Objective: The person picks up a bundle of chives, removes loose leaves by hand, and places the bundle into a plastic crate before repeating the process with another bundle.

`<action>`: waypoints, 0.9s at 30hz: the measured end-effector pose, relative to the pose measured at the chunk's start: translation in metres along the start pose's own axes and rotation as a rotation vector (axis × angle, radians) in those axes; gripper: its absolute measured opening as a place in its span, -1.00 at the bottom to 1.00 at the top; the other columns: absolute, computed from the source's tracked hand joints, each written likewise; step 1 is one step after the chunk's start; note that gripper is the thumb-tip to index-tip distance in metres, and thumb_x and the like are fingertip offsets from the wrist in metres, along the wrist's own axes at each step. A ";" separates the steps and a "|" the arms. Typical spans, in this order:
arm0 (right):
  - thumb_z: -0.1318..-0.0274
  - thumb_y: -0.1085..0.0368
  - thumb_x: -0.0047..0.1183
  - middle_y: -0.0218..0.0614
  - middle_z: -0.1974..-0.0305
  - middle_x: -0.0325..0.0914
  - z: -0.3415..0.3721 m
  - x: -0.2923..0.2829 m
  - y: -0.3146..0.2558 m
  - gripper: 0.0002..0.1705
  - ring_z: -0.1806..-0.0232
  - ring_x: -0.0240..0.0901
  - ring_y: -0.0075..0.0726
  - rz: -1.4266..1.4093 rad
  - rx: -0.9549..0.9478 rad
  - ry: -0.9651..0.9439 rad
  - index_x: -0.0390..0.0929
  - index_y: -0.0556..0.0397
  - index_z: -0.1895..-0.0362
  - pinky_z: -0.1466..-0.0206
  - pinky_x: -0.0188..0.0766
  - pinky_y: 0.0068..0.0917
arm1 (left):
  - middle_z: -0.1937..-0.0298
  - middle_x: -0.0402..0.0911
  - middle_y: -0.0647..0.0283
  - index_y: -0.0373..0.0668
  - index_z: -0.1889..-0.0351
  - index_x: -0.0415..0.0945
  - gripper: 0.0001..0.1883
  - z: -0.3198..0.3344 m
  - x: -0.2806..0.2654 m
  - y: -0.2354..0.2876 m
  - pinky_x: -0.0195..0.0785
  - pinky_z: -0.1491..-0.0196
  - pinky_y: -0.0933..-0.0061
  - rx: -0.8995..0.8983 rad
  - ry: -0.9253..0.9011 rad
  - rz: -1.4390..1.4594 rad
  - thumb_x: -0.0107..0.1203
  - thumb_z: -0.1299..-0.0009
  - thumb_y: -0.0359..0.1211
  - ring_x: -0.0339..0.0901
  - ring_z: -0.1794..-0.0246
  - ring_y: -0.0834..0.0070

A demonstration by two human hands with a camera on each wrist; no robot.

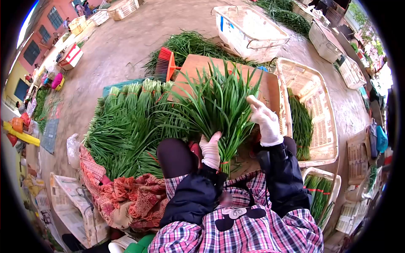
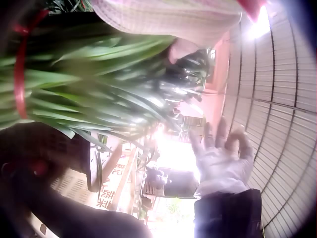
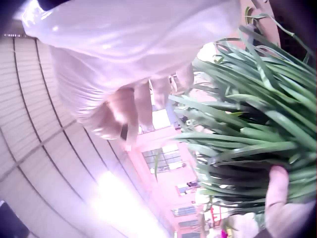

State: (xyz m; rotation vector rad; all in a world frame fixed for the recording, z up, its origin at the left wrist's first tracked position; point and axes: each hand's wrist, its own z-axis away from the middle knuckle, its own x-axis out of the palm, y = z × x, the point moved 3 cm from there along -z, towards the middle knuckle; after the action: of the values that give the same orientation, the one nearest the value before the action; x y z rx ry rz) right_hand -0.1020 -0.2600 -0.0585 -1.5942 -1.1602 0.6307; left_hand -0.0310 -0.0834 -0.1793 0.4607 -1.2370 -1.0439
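Observation:
A leafy green bunch of garlic chives (image 1: 219,101) stands tilted over the lap, with a red band (image 2: 21,74) round its stems. My left hand (image 1: 210,151), in a pale glove with bare fingertips, grips the bunch low down; its thumb (image 3: 277,186) lies across the leaves in the right wrist view. Raised just right of the leaves, my right hand (image 1: 265,121) wears a white glove with bare fingertips. In the left wrist view its fingers (image 2: 209,134) point up, loosely spread and apart from the bunch. No chives show in it.
Tied chive bunches (image 1: 126,114) lie piled on the left. A brown board (image 1: 194,71) and a red brush (image 1: 165,63) are in front. White crates (image 1: 327,126) stand to the right, one holding chives, and another crate (image 1: 253,31) stands ahead. A patterned red cloth (image 1: 130,194) lies at left.

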 end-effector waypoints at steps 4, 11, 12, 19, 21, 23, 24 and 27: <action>-0.04 0.31 0.18 -0.01 -0.18 0.47 -0.011 0.014 -0.039 -0.87 -0.42 0.13 0.11 0.210 -0.146 -0.230 0.61 0.12 0.42 -0.46 -0.06 -0.03 | 0.04 0.64 0.28 -0.28 -0.03 0.54 -0.63 0.002 0.001 -0.002 0.41 -0.02 0.47 0.013 -0.013 0.016 0.20 -0.22 -0.56 0.57 0.16 0.47; 0.08 0.32 0.12 -0.26 -0.15 0.45 -0.061 0.075 -0.035 -0.62 -0.33 0.21 0.03 1.289 -0.548 -0.329 0.62 -0.19 0.07 -0.40 0.04 0.10 | 0.08 0.65 0.27 -0.30 0.02 0.55 -0.67 0.006 0.002 0.000 0.41 0.01 0.46 -0.010 0.009 -0.114 0.20 -0.23 -0.54 0.57 0.17 0.48; 0.06 0.30 0.09 -0.27 -0.14 0.46 -0.064 0.077 -0.027 -0.65 -0.32 0.22 0.01 1.338 -0.574 -0.367 0.62 -0.19 0.08 -0.41 0.04 0.10 | 0.09 0.65 0.27 -0.31 0.03 0.55 -0.68 0.008 0.002 0.002 0.41 0.02 0.46 -0.003 0.018 -0.155 0.20 -0.23 -0.53 0.57 0.18 0.48; 0.19 0.22 0.07 -0.31 -0.05 0.56 -0.074 0.074 -0.008 -0.92 -0.35 0.21 -0.03 1.512 -0.696 -0.487 0.58 -0.12 0.55 -0.46 -0.02 0.15 | 0.06 0.63 0.26 -0.33 -0.04 0.52 -0.61 0.004 0.002 -0.001 0.40 0.01 0.42 0.050 0.005 -0.142 0.18 -0.20 -0.55 0.54 0.16 0.45; 0.19 0.22 0.12 -0.32 -0.09 0.53 -0.071 0.073 -0.006 -0.90 -0.37 0.17 -0.06 1.555 -0.700 -0.484 0.58 -0.11 0.50 -0.46 -0.03 0.15 | 0.04 0.64 0.24 -0.36 -0.03 0.52 -0.62 0.008 0.006 0.004 0.40 -0.03 0.45 0.042 -0.011 -0.098 0.18 -0.21 -0.57 0.56 0.13 0.45; 0.12 0.25 0.12 -0.32 -0.11 0.51 -0.065 0.071 -0.009 -0.93 -0.39 0.14 -0.08 1.368 -0.574 -0.477 0.58 -0.08 0.48 -0.45 -0.04 0.16 | 0.05 0.63 0.25 -0.35 -0.03 0.52 -0.63 0.009 0.004 0.004 0.40 -0.01 0.45 0.013 -0.008 -0.091 0.17 -0.22 -0.55 0.56 0.15 0.46; 0.06 0.27 0.11 -0.33 -0.13 0.50 -0.063 0.072 -0.014 -0.94 -0.38 0.15 0.00 1.126 -0.471 -0.351 0.56 -0.06 0.49 -0.44 -0.05 0.16 | 0.08 0.63 0.27 -0.30 0.00 0.53 -0.62 0.010 0.006 0.007 0.37 0.01 0.44 0.059 0.011 -0.130 0.22 -0.18 -0.49 0.53 0.19 0.44; -0.12 0.22 0.08 -0.22 -0.09 0.55 -0.049 0.041 -0.041 -0.80 -0.33 0.27 -0.16 0.157 -0.114 0.111 0.62 0.07 0.30 -0.39 0.06 -0.13 | 0.09 0.63 0.25 -0.31 0.01 0.53 -0.61 0.003 -0.004 0.003 0.38 0.02 0.44 0.058 0.096 -0.171 0.24 -0.16 -0.47 0.53 0.21 0.42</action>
State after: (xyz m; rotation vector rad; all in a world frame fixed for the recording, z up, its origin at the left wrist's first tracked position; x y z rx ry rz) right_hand -0.0597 -0.2428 0.0025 -1.8078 -1.0109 0.5771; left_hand -0.0321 -0.0779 -0.1784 0.6632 -1.1597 -1.1197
